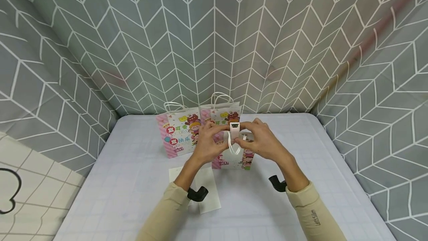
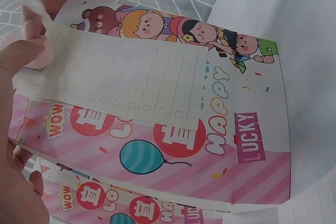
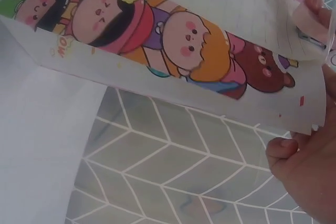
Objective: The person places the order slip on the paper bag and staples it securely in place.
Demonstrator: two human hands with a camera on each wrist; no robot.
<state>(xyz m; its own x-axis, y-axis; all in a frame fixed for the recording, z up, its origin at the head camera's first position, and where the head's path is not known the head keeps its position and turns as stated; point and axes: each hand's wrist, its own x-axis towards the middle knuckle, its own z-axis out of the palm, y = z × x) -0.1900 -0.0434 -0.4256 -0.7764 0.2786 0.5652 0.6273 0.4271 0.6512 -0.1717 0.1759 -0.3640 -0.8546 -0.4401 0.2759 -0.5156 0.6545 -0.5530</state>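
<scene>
A small pale pink stapler [image 1: 235, 131] is pinched at the top edge of a paper gift bag [image 1: 247, 159] by both hands. My left hand [image 1: 208, 142] holds it from the left between thumb and fingers; in the left wrist view its thumb presses the stapler [image 2: 41, 56]. From the right, my right hand [image 1: 264, 140] grips it the same way. A lined checklist sheet [image 2: 126, 72] lies against the bag's printed front, its top end at the stapler. White cord handles [image 1: 230, 146] droop over the bag's front.
Two similar printed gift bags stand behind, one at the left [image 1: 180, 133] and one at the back [image 1: 220, 112]. Loose paper sheets [image 1: 208, 192] lie on the white-covered table [image 1: 133, 181] near the left forearm. A patterned grey curtain [image 1: 214, 47] rises behind the table.
</scene>
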